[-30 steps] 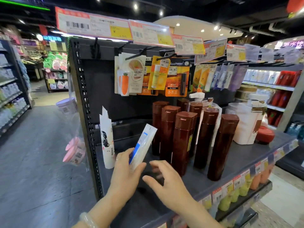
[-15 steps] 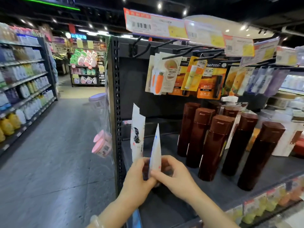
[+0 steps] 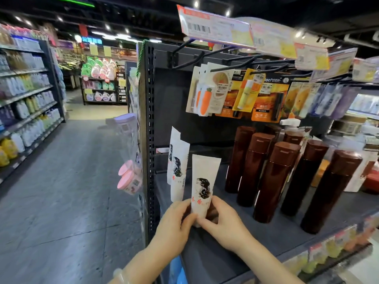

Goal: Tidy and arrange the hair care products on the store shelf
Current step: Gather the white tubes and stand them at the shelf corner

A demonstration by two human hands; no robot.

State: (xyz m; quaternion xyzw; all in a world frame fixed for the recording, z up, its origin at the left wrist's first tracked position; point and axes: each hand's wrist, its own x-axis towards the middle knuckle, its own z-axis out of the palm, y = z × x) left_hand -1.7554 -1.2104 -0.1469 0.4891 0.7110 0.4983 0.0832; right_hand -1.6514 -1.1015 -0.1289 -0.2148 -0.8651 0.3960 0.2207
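Hands, both at the lower end of one white tube [image 3: 203, 187]: left hand [image 3: 174, 224] pinching the tube's left edge between thumb and fingertips, right hand [image 3: 223, 224] pinching the right edge, other fingers curled behind. Held upright, printed face with the dark hair motif toward the aisle, probably so the label reads outward once set down. Base hidden behind the fingers; contact with the shelf [image 3: 266, 238] not discernible.

Second white tube [image 3: 177, 167], same motif, standing just behind and left of the held one, close to the perforated upright [image 3: 150, 140]; likely the start of a row to be matched. Sliver of a further white piece behind it, identity unclear.

Brown bottles [image 3: 272, 181], tall, capped, standing in staggered files to the right, apart from the tubes, grouped by kind.

White pump container and pale tubs behind the bottles, blurred.

Hanging carded packs [image 3: 223, 93] on pegs above, price tags [image 3: 215, 27] overhead.

Aisle beyond at left, shelving stocked with bottles, out of reach.
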